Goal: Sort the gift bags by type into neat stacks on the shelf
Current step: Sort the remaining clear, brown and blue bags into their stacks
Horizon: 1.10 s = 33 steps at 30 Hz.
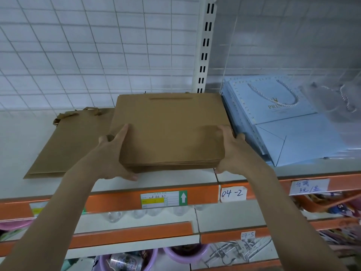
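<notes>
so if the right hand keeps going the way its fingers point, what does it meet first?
The right hand grips the brown bag stack, fingers pointing toward the back of the shelf. Straight on, it likely meets the left edge of the blue bag stack, then the white upright. Depth is unclear.

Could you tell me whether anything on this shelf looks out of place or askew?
The flat brown bag at the left lies skewed, its handles bunched, partly under the brown stack both hands hold. The blue bags at the right are fanned unevenly.
</notes>
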### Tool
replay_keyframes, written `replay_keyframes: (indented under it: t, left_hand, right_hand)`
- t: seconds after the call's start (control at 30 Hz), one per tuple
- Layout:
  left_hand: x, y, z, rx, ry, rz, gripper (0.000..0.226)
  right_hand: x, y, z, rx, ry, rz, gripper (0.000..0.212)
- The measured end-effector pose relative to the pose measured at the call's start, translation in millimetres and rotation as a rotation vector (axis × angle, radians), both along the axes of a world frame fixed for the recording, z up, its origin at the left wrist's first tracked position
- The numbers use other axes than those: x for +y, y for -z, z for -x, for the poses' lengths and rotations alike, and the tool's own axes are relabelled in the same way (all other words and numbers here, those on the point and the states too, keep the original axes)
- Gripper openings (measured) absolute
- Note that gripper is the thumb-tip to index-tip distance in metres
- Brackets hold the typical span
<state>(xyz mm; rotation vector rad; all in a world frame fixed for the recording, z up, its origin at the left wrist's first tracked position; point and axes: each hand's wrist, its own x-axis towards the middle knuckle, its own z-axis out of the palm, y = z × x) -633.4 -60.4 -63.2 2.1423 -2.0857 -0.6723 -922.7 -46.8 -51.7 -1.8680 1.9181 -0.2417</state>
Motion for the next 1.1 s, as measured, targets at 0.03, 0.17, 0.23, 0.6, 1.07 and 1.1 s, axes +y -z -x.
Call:
replay_keyframes:
  t: [0.03, 0.17, 0.23, 0.6, 1.07, 1.1]
  left_hand:
    - [1, -1, 1, 0.006, -0.003, 0.007, 0.138]
    - [2, -2, 1, -0.011, -0.011, 0.039, 0.129]
    - [5, -3, 2, -0.016, -0.012, 0.047, 0.123]
    - [9, -14, 14, -0.046, -0.143, 0.116, 0.108]
    - [9, -15, 5, -0.067, -0.183, 0.06, 0.083]
    - [9, -14, 5, -0.067, -0.181, 0.061, 0.086]
  right_hand:
    - [-2, 0, 1, -0.016, -0.002, -0.004, 0.109]
    - [-7, 3, 3, -0.055, -0.022, -0.032, 0.11]
    - [-8, 3, 3, -0.074, -0.02, -0.033, 0.111]
    - [-4, -6, 7, 0.006, 0.157, -0.016, 0.105]
    - [5, -5, 2, 0.065, 0.219, -0.097, 0.077]
    - [5, -7, 2, 0.075, 0.21, -0.102, 0.072]
